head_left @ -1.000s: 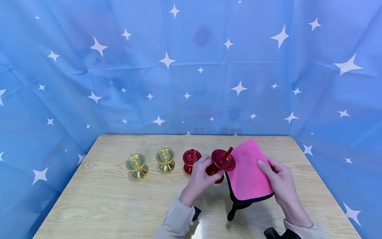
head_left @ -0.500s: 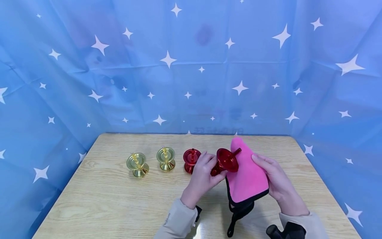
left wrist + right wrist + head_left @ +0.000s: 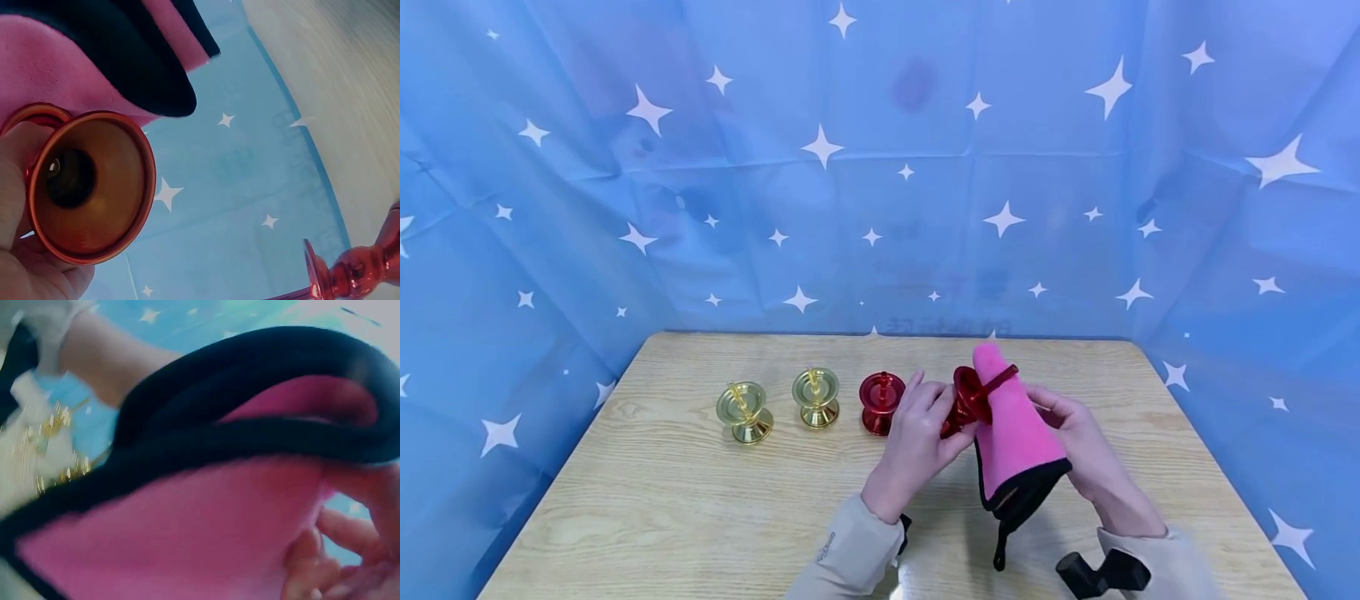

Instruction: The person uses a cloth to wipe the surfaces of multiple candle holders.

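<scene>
My left hand (image 3: 917, 437) grips a shiny red candle holder (image 3: 972, 395) by its stem, tilted so its dish and spike lean right. In the left wrist view the hollow underside of its base (image 3: 119, 194) faces the camera. A pink cloth (image 3: 1017, 429) with black edging and a hanging loop lies against the dish of the holder. My right hand (image 3: 1086, 454) holds this cloth from the right side, its fingers partly hidden behind it. In the right wrist view, fingers (image 3: 350, 531) grip the pink fabric (image 3: 187, 531).
A second red candle holder (image 3: 881, 402) stands upright just left of my left hand. Further left stand two gold candle holders (image 3: 817, 397), (image 3: 747, 412) on the wooden table (image 3: 685, 517). A blue star-printed curtain (image 3: 737, 192) hangs behind and at the sides.
The held candle holder has tilted further right and moved slightly right, into the cloth. My right hand has shifted left, and the cloth has folded narrower around the dish.
</scene>
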A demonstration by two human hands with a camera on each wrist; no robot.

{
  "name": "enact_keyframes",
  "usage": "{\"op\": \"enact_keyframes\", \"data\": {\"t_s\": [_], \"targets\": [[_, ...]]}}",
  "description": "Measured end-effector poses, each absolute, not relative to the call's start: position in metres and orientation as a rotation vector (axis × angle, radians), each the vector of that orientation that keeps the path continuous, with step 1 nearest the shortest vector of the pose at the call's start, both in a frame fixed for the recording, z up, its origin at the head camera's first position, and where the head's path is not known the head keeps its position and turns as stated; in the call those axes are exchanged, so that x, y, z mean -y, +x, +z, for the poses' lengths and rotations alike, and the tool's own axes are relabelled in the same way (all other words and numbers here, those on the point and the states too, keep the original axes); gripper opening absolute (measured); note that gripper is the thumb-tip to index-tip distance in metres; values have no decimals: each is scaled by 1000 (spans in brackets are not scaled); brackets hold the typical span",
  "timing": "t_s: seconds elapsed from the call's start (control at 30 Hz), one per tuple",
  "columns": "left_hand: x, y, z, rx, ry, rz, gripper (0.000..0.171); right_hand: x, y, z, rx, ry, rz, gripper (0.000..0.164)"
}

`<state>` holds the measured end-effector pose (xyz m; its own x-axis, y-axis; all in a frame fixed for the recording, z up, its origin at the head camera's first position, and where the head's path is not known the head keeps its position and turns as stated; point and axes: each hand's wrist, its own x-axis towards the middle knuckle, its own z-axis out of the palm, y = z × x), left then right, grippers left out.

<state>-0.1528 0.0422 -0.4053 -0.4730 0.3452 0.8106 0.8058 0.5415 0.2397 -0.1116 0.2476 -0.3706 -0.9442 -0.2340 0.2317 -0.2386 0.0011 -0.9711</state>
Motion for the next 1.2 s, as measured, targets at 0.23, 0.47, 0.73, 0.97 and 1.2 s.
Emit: {"op": "enact_keyframes", "data": {"t_s": [0.23,0.47,0.73,0.97,1.2], "targets": [[-46,-152,-402,2018,-901,-707,32,-222,-109,-368,2238,232,1627,21],[-47,-150,-403,1918,-925,-545,26,-203,-106,-367,2013,-14,1821,26],[-50,-150,-404,1886,-917,-557,30,-189,-113,-371,1844,-176,1812,17],[-49,-148,-397,1989,-897,-568,32,-189,-115,-364,1730,-176,1931,15],[-49,-148,-394,1969,-880,-525,35,-193,-117,-359,1619,-151,1956,20]]}}
